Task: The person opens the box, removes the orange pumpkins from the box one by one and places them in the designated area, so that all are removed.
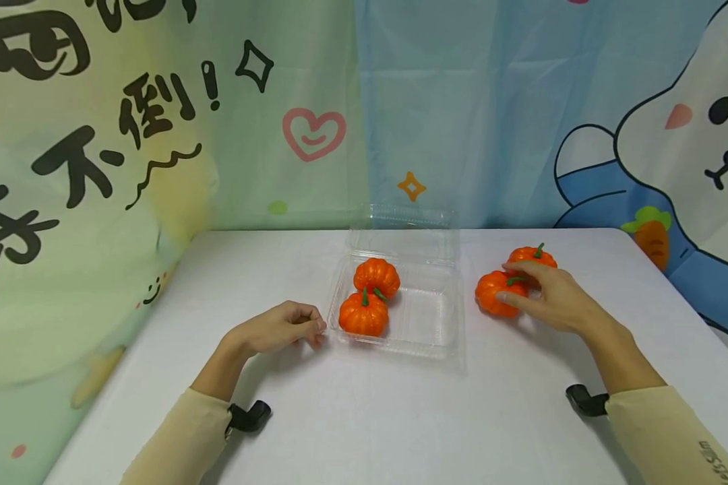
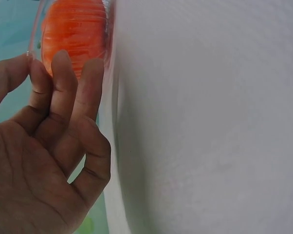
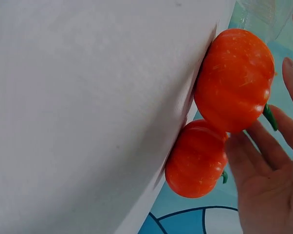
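A clear plastic box (image 1: 425, 316) with its lid (image 1: 403, 242) folded back stands mid-table. Inside, on its left side, two small orange pumpkins (image 1: 364, 314) sit one behind the other. My left hand (image 1: 279, 328) pinches the box's near left rim between thumb and forefinger, the other fingers loosely bent. On the right are two more pumpkins, a nearer one (image 3: 236, 80) and a farther one (image 3: 197, 161), both with green stems. Over the nearer pumpkin my right hand (image 1: 540, 289) spreads, thumb apart from it, fingers reaching between the two.
A white table (image 1: 400, 424) carries everything. Behind it hangs a printed curtain (image 1: 461, 114) with lettering and a cartoon animal. Black straps (image 1: 249, 416) with small mounts sit at both sleeve cuffs.
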`<action>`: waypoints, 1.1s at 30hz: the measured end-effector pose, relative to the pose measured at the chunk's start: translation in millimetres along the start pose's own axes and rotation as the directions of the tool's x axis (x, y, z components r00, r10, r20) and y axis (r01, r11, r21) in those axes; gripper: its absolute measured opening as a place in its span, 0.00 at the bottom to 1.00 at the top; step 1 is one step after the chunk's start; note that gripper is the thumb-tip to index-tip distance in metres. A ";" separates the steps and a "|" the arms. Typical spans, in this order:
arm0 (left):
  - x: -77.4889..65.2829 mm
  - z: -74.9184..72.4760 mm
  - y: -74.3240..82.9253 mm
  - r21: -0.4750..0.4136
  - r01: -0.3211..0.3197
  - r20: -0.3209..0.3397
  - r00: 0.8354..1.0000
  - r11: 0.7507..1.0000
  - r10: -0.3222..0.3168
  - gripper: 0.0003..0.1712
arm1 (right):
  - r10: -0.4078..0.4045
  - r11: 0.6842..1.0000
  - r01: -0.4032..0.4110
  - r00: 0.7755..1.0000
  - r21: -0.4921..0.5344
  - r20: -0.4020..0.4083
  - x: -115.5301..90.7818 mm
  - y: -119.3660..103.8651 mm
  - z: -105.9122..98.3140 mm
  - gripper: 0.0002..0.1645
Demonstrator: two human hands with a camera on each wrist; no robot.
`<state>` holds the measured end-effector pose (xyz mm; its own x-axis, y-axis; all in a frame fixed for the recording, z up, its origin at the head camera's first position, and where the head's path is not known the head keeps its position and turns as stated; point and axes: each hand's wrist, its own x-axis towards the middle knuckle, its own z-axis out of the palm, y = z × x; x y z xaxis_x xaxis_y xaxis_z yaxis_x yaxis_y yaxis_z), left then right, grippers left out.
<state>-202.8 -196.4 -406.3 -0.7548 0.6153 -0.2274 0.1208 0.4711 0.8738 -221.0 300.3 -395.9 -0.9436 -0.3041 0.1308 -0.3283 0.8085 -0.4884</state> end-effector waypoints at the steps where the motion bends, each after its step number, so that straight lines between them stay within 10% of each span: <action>1: 0.1 0.1 -0.2 0.002 0.000 -0.001 1.000 1.000 0.000 0.14 | -0.021 1.000 0.021 1.000 0.002 -0.019 0.4 0.1 0.1 0.37; 13: -0.8 0.8 3.5 0.020 0.000 0.011 1.000 1.000 0.000 0.15 | -0.219 0.975 0.224 0.963 0.011 -0.158 6.6 -18.4 1.8 0.28; 33: -0.1 1.4 2.0 0.010 0.007 0.039 0.999 1.000 -0.007 0.15 | -0.339 0.935 0.345 0.938 0.080 -0.077 30.9 -65.4 22.4 0.30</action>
<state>-201.5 -194.6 -405.1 -0.7300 0.6360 -0.2501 0.1224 0.4817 0.8677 -227.7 226.8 -379.2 -0.7767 -0.5203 0.3551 -0.6290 0.6107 -0.4811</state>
